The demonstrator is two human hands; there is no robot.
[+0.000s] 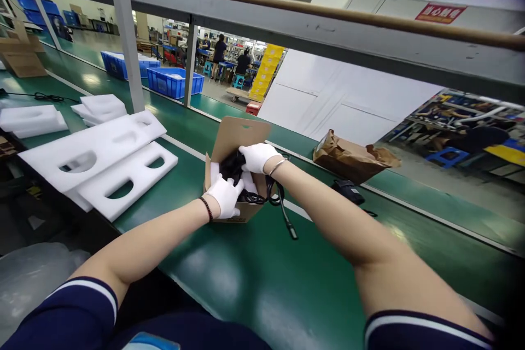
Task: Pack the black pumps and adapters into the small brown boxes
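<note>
**A:** What are the hands doing?

**B:** Each hand has a white glove (252, 154) on. The right hand (258, 157) is curled over a black cable (233, 168), and it looks like it has hold of it. The left hand (223, 195) is half closed, low down beside the cable. I cannot tell if it has hold of anything.

**A:** Where is the cable?

**B:** Most of it is bunched up in a small cardboard box (241, 139), near the middle of the picture. The box sits on a green belt (246, 279), and its flap stands up at the back. One part of the cable hangs out toward the lower right and ends in a plug (290, 228).

**A:** What else is close by?

**B:** On the left are white foam trays (94, 150) with holes cut in them. On the right is a crumpled brown paper bag (350, 157), with a small black box (348, 191) just below it. Far off, near the top, are blue bins (172, 82) and people (219, 54) at work.
</note>
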